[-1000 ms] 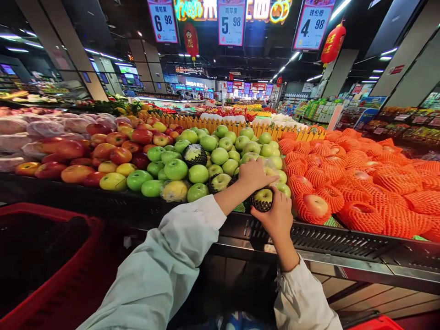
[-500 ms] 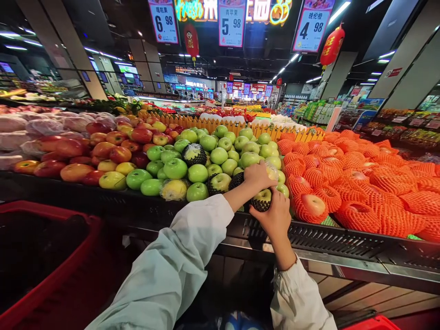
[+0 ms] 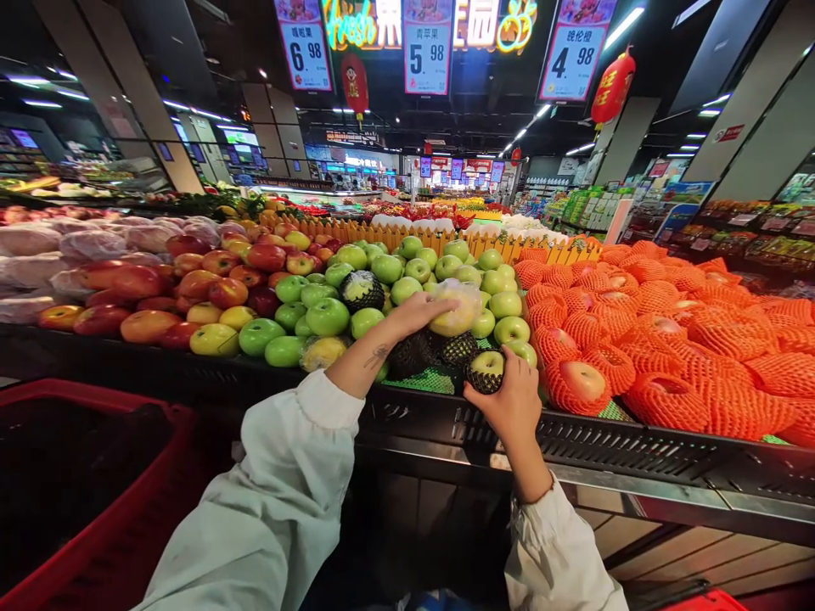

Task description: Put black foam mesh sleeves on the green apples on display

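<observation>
My left hand [image 3: 417, 312] is closed around a yellow fruit in clear plastic wrap [image 3: 459, 307], held over the green apples [image 3: 328, 316]. Its kind is hard to make out under the wrap. A green apple in black foam netting [image 3: 487, 372] sits at the front of the display, with my right hand [image 3: 515, 392] gripping it from the right side. Between my hands lies another black-netted fruit [image 3: 457, 348]. Green mesh matting [image 3: 426, 379] shows below it. A second wrapped yellow fruit [image 3: 323, 352] rests left of my left wrist, partly covered by it.
Red apples [image 3: 146, 288] fill the left of the display, and orange-netted fruit [image 3: 675, 339] the right. A black slotted rim [image 3: 611, 445] runs along the front. A red crate [image 3: 171, 416] stands at lower left. Price signs [image 3: 428, 47] hang overhead.
My left hand has moved left with the wrapped yellow fruit, away from my right hand, baring green matting at the front. My right hand stays on the netted green apple.
</observation>
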Demonstrator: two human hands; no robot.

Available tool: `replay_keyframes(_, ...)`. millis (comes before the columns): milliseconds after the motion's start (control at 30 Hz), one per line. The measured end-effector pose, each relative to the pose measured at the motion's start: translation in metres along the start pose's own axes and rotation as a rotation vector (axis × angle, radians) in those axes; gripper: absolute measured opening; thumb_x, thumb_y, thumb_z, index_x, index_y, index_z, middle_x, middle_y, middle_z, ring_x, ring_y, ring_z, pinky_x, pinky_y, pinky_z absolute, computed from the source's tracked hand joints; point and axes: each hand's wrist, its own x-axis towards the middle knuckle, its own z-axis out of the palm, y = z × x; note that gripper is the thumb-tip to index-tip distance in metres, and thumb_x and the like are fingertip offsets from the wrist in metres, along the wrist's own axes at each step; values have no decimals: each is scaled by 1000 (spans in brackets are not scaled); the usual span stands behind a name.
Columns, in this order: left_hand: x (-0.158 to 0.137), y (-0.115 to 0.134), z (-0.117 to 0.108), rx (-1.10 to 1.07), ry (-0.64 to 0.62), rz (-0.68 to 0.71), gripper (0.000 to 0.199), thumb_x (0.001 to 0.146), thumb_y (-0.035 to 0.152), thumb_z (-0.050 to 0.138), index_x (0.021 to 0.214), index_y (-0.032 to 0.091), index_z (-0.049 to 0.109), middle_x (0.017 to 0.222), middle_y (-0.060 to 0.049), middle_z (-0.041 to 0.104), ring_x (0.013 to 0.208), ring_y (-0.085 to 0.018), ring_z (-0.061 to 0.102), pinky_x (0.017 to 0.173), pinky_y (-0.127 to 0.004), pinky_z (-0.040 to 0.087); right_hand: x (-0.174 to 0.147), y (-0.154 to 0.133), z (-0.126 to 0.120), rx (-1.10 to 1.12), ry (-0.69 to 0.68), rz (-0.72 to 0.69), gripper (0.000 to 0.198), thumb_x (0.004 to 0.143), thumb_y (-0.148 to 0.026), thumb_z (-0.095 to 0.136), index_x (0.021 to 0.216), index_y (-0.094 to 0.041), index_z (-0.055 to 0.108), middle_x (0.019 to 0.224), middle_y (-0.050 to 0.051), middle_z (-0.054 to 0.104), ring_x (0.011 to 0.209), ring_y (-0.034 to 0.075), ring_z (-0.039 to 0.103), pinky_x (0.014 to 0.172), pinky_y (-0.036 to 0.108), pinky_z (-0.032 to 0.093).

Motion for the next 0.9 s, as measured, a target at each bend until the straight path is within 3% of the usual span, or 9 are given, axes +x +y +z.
replay_keyframes(133,-1,-3,12,332,260,-139,61,78,67,70,104,12,69,107,-16,75,103,-34,70,86,-39,55,0,0,0,-2,1,1,80,73,-50,76,141,-15,50,129,17,63,119,37,55,93,51,54)
replay_keyframes(233,6,-11,18,488,412,-147,70,75,62,72,120,9,62,121,-22,70,121,-38,63,95,-42,54,-1,1,1,-12,4,-8,81,73,-49,77,140,-15,50,128,16,64,119,37,55,93,51,54)
replay_keyframes(400,15,-27,19,565,301,-162,78,71,61,75,127,9,59,128,-24,66,126,-39,59,96,-43,54,-2,2,2,-19,28,-25,80,73,-50,76,140,-15,50,126,16,64,117,38,55,91,51,54)
replay_keyframes(533,14,-25,13,588,206,-169,78,75,66,73,128,10,59,132,-24,64,127,-40,59,100,-44,53,-2,3,3,-16,43,-37,79,74,-50,75,140,-14,51,126,16,65,116,38,56,90,51,55)
replay_keyframes(733,-1,-13,-1,588,244,-80,86,72,72,76,133,14,57,136,-20,58,119,-39,65,92,-42,57,-2,3,4,-10,62,-41,74,76,-50,71,138,-16,51,124,15,65,115,37,56,87,50,55)
replay_keyframes(900,-21,3,-9,515,291,48,65,82,53,74,137,23,57,138,-12,60,115,-33,68,90,-38,57,-2,3,4,-22,52,-32,75,75,-50,73,138,-16,51,125,15,65,116,38,57,87,49,56)
